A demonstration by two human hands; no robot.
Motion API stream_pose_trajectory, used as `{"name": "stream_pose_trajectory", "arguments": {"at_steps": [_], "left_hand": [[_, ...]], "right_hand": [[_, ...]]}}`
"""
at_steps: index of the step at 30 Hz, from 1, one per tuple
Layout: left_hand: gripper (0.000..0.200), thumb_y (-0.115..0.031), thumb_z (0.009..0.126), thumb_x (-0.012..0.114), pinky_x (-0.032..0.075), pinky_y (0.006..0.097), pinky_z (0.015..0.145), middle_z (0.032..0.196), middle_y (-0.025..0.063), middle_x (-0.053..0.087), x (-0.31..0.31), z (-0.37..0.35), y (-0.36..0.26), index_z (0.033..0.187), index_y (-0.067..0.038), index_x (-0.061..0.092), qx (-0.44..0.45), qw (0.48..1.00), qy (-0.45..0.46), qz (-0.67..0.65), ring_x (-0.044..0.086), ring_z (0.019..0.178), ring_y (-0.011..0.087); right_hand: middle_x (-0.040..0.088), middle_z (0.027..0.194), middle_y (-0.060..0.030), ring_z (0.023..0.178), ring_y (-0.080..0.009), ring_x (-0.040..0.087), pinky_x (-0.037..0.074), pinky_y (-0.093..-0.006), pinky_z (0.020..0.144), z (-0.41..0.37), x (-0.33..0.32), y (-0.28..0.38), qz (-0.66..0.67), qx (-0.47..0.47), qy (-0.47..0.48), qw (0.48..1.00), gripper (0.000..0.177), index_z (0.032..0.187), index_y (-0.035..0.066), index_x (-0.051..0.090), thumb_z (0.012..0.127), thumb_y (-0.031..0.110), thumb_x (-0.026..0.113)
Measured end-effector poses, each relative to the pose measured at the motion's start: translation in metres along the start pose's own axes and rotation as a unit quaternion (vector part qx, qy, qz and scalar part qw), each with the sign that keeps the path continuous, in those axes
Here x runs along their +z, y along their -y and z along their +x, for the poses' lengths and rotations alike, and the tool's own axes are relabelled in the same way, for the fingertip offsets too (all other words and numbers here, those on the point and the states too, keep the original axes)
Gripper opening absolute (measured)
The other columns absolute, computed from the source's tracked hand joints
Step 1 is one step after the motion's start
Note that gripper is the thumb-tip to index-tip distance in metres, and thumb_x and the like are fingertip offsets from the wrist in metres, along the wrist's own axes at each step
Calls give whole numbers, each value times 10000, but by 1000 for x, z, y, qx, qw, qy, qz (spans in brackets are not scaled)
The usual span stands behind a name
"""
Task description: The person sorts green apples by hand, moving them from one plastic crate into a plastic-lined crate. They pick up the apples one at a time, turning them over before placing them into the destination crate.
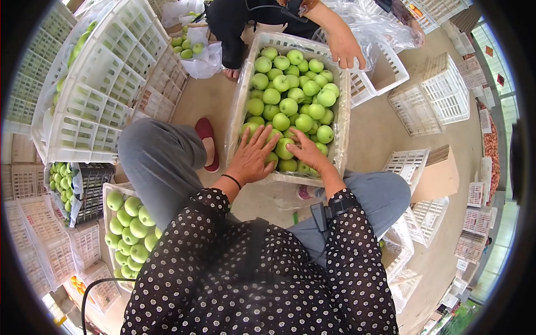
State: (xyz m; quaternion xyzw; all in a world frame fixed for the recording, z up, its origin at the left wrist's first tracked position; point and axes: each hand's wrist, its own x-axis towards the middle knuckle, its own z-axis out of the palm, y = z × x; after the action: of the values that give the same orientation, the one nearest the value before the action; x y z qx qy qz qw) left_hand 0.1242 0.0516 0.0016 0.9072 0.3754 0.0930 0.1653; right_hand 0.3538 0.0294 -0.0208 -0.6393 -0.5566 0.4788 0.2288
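Note:
Between my knees stands a white crate (344, 134) lined with clear plastic and filled with green apples (288, 106). My left hand (254, 158) lies over the apples at its near left corner, fingers spread. Beside it my right hand (307, 151) rests on the near apples, its fingers apart and its fingertips touching an apple (285, 148). Neither hand is closed round an apple. A co-worker's hand (344, 47) hangs over the crate's far right corner.
A second crate of green apples (128, 231) stands at my left side. Tall white crates (106, 84) are stacked at the upper left. An opened white crate (385, 70) with plastic film is at the upper right. A cardboard box (438, 176) stands right of my knee.

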Motion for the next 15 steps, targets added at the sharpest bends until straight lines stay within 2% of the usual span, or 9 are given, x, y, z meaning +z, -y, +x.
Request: {"name": "stream_pose_trajectory", "arguments": {"at_steps": [2,5,8,15], "left_hand": [[756,-359,850,600,95,540,1210,1598,138,250,3,1,0,1522,-145,327,20,1000,-12,7,220,1483,320],[756,-334,841,628,100,531,1212,1586,136,277,7,5,-3,1512,-136,340,55,998,4,27,225,1481,317],[754,-310,835,645,109,522,1213,1578,131,293,7,5,-7,1504,-127,350,36,999,11,2,226,1482,311],[747,-292,833,652,112,517,1213,1583,123,284,3,8,-9,1500,-128,359,38,999,15,-13,219,1486,309]], "right_hand": [[537,1396,-194,1249,-293,548,466,-374,1011,3,-5,-4,70,-1,20,997,603,1447,17,423,943,286,615],[564,1355,-178,1204,-248,570,496,-351,976,-5,-9,7,141,49,23,988,514,1414,-5,459,970,237,553],[574,1329,-155,1149,-217,591,532,-334,917,0,-8,-2,168,96,43,980,496,1402,-19,470,971,222,524],[563,1318,-149,1117,-209,597,561,-332,865,-7,-5,-2,190,90,62,976,489,1412,-9,463,979,215,498]]}}
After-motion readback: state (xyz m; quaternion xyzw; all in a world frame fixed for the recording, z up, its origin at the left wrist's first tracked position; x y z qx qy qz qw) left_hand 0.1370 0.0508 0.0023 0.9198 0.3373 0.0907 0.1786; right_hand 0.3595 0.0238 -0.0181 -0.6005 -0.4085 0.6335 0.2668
